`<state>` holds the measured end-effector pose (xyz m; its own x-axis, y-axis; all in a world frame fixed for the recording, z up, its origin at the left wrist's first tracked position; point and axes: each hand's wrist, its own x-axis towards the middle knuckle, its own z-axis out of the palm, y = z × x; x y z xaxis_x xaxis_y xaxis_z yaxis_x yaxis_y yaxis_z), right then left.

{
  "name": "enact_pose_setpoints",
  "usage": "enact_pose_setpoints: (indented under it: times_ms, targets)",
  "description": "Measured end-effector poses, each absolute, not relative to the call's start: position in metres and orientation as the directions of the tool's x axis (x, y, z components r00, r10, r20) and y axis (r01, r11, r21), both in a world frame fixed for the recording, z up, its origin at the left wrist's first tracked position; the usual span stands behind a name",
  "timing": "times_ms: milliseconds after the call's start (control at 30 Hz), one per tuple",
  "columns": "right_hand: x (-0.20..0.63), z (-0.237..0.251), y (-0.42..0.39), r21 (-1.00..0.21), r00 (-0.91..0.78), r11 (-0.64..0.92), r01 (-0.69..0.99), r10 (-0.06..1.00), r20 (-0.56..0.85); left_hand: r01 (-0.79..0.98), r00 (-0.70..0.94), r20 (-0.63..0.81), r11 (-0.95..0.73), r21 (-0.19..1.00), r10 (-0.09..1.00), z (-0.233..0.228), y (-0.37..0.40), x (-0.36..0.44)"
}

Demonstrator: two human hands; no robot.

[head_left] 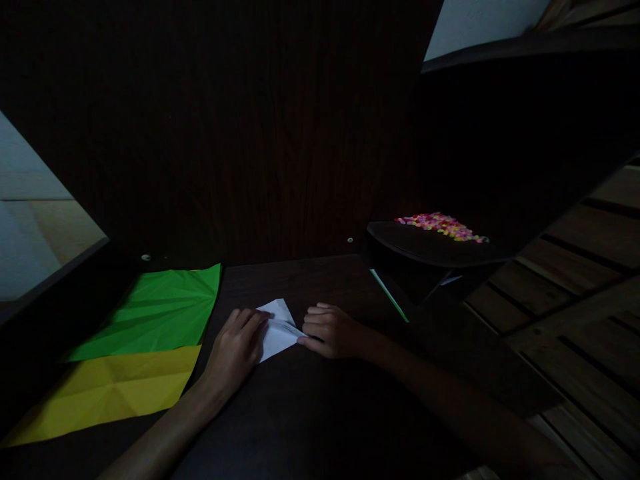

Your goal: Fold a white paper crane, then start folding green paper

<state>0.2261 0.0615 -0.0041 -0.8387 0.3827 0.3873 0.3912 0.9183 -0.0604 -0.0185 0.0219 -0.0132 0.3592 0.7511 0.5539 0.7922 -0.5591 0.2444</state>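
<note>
A small piece of folded white paper (278,339) lies on the dark tabletop between my hands, with layered pleats running across its middle. My left hand (241,340) is closed over its left edge, fingers bent and pressing on the paper. On the other side my right hand (327,331) pinches the paper's narrow right tip between thumb and curled fingers. The fingertips of the left hand are partly hidden in the dim light.
To the left lie a creased green sheet (160,310) and a creased yellow sheet (120,383). A thin green-and-white strip (390,295) lies right of my hands. Colourful small pieces (445,225) are heaped on a raised dark shelf (415,243). A dark wooden panel (250,133) stands behind.
</note>
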Motion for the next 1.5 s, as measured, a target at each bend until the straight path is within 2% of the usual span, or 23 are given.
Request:
enact_pose_setpoints:
  times_ms: [333,567,900,1167,1500]
  targets:
    - [0.221,-0.006,0.057,-0.037,-0.849,0.932,0.361,0.345,0.4,0.57,0.518,0.517,-0.725,0.386,0.682,-0.006,0.009,-0.003]
    - [0.219,-0.006,0.054,-0.023,-0.852,0.94,0.339,0.318,0.415,0.542,0.502,0.569,-0.749,0.381,0.652,-0.008,0.013,-0.003]
    - [0.218,-0.004,0.053,0.0,-0.856,0.944,0.331,0.301,0.42,0.574,0.427,0.615,-0.724,0.381,0.663,-0.011,0.016,-0.008]
    - [0.22,-0.006,0.053,-0.019,-0.839,0.94,0.339,0.312,0.447,0.593,0.347,0.642,-0.69,0.415,0.683,-0.004,0.015,-0.006]
    - [0.218,-0.009,0.054,0.0,-0.822,0.954,0.301,0.259,0.506,0.592,0.303,0.615,-0.65,0.477,0.728,0.0,0.013,-0.004]
